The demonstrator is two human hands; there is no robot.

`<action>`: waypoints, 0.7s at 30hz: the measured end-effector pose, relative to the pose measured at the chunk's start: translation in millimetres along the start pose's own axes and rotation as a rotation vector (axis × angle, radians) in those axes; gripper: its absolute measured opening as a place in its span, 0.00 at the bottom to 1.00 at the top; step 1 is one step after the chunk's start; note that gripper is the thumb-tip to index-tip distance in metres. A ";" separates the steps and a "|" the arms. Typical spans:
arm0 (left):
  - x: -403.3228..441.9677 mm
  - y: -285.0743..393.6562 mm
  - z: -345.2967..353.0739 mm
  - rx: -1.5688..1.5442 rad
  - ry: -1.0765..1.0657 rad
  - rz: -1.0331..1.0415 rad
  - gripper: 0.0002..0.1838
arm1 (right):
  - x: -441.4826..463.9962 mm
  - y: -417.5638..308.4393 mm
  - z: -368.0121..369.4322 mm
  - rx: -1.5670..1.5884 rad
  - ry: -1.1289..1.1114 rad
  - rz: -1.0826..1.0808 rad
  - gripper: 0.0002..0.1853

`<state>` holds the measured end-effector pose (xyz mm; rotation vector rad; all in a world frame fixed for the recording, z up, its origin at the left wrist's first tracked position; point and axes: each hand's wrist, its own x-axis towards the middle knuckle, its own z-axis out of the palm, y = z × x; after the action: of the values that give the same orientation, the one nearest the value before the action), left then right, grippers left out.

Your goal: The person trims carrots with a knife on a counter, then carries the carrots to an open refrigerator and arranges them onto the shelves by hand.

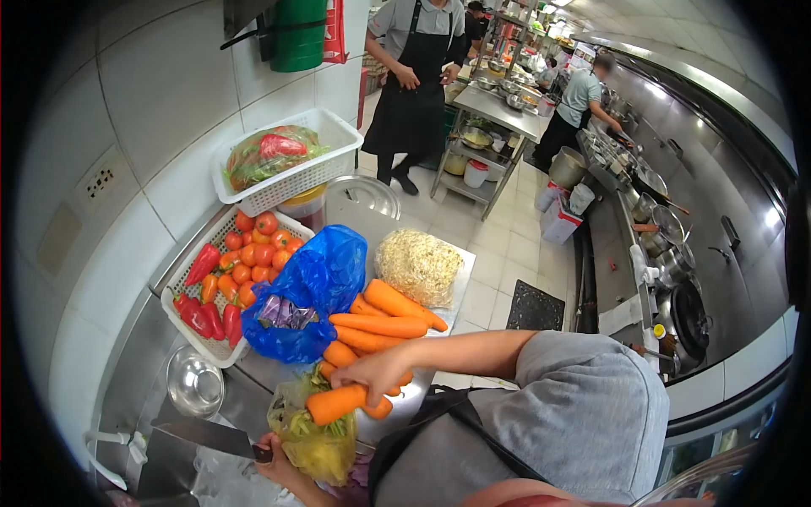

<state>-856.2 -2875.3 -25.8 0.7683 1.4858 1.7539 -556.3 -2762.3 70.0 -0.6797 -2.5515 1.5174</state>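
My left hand (283, 471) is wrapped round the dark handle of a large knife (207, 436), its blade pointing left over the sink edge. At the carrot pile, my right hand (378, 372) has its fingers round a thick carrot (331, 406). More carrots (380, 324) lie just above it. Beside that carrot is a yellowish plastic bag (325, 452) with green vegetables. A blue bag (325, 270) holding something purple sits behind, next to a clear bag of sprouts (416, 266).
A white basket (187, 331) of tomatoes and red peppers stands at the left, near a steel bowl (195, 382). Behind is another white basket (342, 142) with bagged vegetables. A person in a black apron (412, 93) stands beyond; another person (581, 93) is at the stoves.
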 end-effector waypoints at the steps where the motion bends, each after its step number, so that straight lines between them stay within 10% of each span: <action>1: 0.7 2.7 7.2 -0.019 -0.021 0.004 0.12 | 0.1 12.1 12.3 0.159 -0.003 -0.070 0.33; 4: 8.8 -9.2 -1.2 0.071 -0.106 0.030 0.08 | 1.1 -51.5 15.5 0.701 -0.011 0.124 0.36; 11: -8.7 50.9 -5.1 0.594 -0.067 -0.097 0.25 | 23.0 -32.3 17.4 0.549 0.031 0.093 0.41; 15: -22.1 44.6 -29.7 0.873 0.004 0.451 0.28 | 18.9 -32.0 9.3 0.346 0.226 0.203 0.46; 21: -74.4 114.8 -10.1 0.710 -0.073 -0.026 0.16 | 21.6 -52.8 -1.2 0.699 0.277 0.204 0.32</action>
<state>-836.9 -2952.6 85.8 1.1331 2.0759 1.1411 -592.4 -2773.6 112.7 -0.9596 -1.6240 2.0307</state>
